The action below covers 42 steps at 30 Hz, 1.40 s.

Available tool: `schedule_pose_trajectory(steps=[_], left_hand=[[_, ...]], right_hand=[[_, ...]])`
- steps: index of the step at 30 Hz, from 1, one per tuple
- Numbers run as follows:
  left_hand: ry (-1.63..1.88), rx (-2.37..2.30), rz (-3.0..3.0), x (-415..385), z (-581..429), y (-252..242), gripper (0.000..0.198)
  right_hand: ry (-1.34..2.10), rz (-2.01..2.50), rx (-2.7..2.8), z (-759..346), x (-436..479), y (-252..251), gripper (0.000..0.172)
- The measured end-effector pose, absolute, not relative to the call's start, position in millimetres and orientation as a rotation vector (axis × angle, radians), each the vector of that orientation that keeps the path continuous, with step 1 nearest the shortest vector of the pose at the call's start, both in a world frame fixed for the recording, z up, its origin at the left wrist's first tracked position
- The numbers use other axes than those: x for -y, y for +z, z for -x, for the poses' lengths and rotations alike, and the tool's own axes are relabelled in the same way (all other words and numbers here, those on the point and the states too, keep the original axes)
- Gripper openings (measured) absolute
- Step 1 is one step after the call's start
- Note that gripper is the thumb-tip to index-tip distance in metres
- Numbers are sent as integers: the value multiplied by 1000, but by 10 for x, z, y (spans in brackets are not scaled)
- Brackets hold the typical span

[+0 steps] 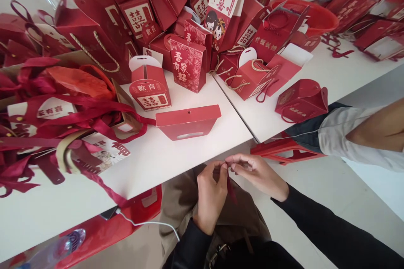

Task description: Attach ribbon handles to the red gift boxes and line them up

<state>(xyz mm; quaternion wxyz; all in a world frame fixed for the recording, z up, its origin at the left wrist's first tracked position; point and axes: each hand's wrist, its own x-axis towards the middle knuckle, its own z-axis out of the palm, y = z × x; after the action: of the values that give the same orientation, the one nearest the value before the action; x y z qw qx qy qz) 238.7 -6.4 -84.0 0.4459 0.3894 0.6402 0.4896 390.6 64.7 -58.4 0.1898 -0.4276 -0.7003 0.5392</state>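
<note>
My left hand (211,193) and my right hand (257,173) meet just below the edge of the white table (164,159), above my lap. Both pinch a thin dark red ribbon (231,189), which hangs down between them. The fingertips of the two hands nearly touch. On the table right above the hands stands a plain red box (188,122) with a hole in its flap and a slot in its side. Behind it stands a red box with a white label (150,88).
Piles of red gift bags and boxes (195,12) fill the back of the table, with red ribbons heaped at the left (47,101). A red basin (312,14) stands at the back right. Another person's bent legs (356,134) are at the right. A white cable (151,223) hangs below the table.
</note>
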Motion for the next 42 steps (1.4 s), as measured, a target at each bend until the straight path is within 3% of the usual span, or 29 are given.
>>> schedule_pose_trajectory(steps=[10,18,24,31,42], left_hand=[[1264,-1424,-676,26,-2294,-687,24],[1223,-1209,-457,81,-2232,-501,27],[1208,-1095,-257,94,-2178,-378,29],[1202,-993,-249,120,-2194,-309,36],[1248,-1024,-400,106,-2188,-351,39]], right_hand=[[907,834,2266,-3825,-540,-527,17],[754,693,2352,-3807,-541,-379,17],[866,680,2280,-3787,-539,-319,14],[1226,879,2033,-3767,-446,-264,3],[1592,928,1685,-3732,-518,-206,14]])
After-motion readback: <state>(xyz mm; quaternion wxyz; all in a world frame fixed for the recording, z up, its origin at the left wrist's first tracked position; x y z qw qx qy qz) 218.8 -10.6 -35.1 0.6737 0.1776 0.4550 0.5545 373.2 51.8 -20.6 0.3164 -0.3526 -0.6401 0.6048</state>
